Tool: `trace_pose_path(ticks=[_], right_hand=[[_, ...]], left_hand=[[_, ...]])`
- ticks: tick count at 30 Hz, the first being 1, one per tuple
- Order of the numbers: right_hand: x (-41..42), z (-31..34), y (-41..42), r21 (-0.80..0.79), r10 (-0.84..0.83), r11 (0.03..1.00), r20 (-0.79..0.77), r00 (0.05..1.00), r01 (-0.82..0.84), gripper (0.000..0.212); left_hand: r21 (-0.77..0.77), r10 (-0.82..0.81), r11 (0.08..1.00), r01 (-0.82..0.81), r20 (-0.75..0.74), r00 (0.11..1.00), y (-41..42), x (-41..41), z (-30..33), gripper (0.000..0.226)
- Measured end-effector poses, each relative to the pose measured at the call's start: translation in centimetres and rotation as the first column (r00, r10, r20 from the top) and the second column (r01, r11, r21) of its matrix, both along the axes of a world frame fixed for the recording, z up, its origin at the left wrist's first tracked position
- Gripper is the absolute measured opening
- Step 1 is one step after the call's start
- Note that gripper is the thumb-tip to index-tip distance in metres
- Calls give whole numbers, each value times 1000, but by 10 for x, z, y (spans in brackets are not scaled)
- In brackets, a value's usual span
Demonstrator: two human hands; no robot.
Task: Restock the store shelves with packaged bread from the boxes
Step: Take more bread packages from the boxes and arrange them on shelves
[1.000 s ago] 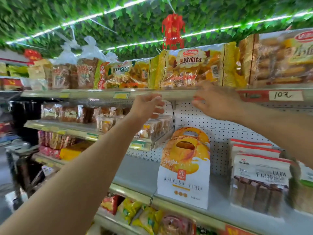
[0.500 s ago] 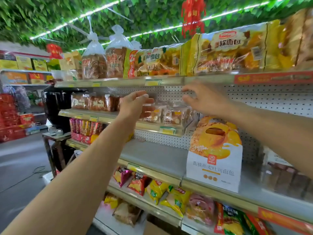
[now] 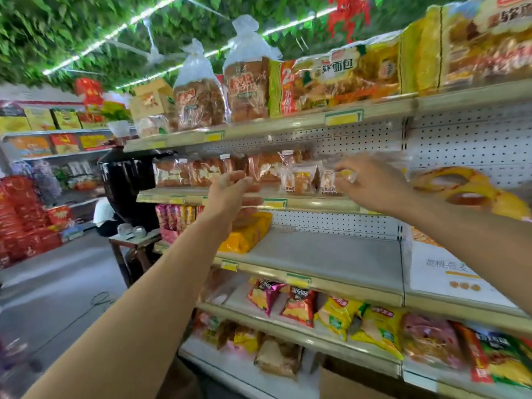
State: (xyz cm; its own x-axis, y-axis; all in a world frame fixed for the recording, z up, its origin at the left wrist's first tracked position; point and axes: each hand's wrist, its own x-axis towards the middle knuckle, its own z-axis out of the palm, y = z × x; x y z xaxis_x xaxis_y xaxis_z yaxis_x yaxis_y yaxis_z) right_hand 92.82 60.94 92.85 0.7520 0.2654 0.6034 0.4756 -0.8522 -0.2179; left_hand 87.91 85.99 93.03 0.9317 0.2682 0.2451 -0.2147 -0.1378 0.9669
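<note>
Small clear-wrapped bread packets (image 3: 299, 180) are stood upright on the second shelf (image 3: 288, 201), their long axes vertical and printed faces turned outward, lined up between the two hands and just beyond the fingertips. The left hand (image 3: 233, 194) is held out at shelf-edge height with fingers loosely curled and nothing gripped, while the right hand (image 3: 371, 182) is stretched forward with its fingers reaching onto a blurred clear packet (image 3: 331, 177); whether that packet is actually pinched cannot be told. Both forearms are extended upward and inward toward the shelf

leafy ceiling (image 3: 57, 30) – light strips (image 3: 95, 43), grey floor (image 3: 57, 283)
</note>
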Motion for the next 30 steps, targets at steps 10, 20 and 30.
trace_pose_path(ticks=[10,20,30], right_hand=[[19,22,67,-124,-40,991,17,999,42,41],[80,65,101,-158,-69,984,104,992,85,45],[158,93,123,-118,-67,990,84,994,76,48]], left_hand=[[-52,-47,998,48,19,999,50,29,6,15],[22,-53,998,51,106,993,80,79,49,23],[49,-83,996,76,167,982,91,154,74,26]])
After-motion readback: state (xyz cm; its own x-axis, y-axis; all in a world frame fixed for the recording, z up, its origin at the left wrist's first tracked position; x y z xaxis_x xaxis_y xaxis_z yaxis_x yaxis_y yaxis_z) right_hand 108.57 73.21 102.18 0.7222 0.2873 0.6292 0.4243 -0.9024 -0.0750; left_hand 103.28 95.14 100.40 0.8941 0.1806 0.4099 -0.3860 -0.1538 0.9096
